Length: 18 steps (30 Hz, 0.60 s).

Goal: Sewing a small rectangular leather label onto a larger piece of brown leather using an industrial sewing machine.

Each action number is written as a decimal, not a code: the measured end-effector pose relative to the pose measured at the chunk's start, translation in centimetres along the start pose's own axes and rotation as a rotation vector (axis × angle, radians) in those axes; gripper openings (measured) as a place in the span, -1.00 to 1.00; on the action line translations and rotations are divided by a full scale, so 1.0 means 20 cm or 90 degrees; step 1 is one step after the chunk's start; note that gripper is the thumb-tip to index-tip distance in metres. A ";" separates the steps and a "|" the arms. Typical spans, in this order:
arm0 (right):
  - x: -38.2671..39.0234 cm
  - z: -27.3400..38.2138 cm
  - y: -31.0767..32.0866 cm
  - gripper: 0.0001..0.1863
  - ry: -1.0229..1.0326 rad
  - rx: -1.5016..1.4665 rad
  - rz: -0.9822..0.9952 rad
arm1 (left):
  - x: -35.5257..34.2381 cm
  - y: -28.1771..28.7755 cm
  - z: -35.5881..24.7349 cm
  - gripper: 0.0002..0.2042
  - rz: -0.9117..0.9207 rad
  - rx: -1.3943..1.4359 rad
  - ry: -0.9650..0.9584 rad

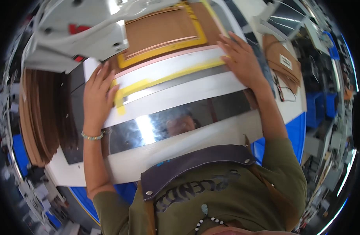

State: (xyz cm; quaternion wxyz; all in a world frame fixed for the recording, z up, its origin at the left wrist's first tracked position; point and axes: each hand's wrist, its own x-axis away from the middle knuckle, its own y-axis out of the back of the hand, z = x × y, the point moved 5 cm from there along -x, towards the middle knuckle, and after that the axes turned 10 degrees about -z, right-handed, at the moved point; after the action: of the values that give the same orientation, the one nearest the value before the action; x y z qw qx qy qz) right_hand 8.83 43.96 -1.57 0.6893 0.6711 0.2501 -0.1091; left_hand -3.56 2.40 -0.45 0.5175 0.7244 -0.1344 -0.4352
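My left hand (pixel 97 98) lies with fingers stretched at the left end of a white strip-like panel (pixel 195 86) edged with yellow tape (pixel 168 77). At the panel's right end my right hand (pixel 242 62) rests with fingers spread, the tips near the yellow-framed template (pixel 123 60). Inside that frame is a flat brown sheet (pixel 160 33). Neither hand grips anything that I can see. Between the hands and my body runs a shiny dark reflective plate (pixel 168 125) set along the pale table (pixel 227 131). What lies under my palms is hidden.
A light grey machine body (pixel 74 39) stands at the upper left, over part of the work. Brown sheets are stacked (pixel 41 113) at the far left. On the right lie labelled brown pieces (pixel 283 62) and a small tool with dark handles (pixel 281 92). Blue cloth (pixel 297 133) hangs below the table.
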 end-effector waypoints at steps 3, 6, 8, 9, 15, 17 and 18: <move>0.00 -0.01 0.02 -0.53 -0.039 -0.053 0.018 | 0.02 0.03 0.03 -0.66 -0.057 -0.020 0.000; -0.02 0.01 0.03 -0.54 -0.065 -0.061 0.035 | 0.04 0.07 0.02 -0.64 -0.050 -0.040 0.004; -0.02 0.01 0.02 -0.54 -0.065 -0.061 0.036 | 0.05 0.05 0.01 -0.62 -0.012 -0.079 -0.002; -0.02 0.01 0.01 -0.54 -0.065 -0.059 0.039 | 0.06 0.06 0.01 -0.62 -0.011 -0.080 -0.004; 0.01 0.00 0.04 -0.54 -0.088 -0.062 0.026 | 0.04 0.06 -0.01 -0.64 -0.005 -0.017 0.052; 0.03 -0.03 0.02 -0.52 -0.079 -0.065 0.029 | 0.02 0.05 0.01 -0.66 0.018 0.043 0.088; 0.04 -0.05 0.00 -0.52 -0.053 -0.056 0.022 | 0.02 0.03 0.02 -0.67 0.022 0.036 0.087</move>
State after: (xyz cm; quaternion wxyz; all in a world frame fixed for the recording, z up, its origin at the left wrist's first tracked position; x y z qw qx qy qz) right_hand 9.33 45.06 -1.99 0.7298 0.6391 0.2141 -0.1144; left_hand -3.43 1.66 -0.14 0.5120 0.7646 -0.1235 -0.3714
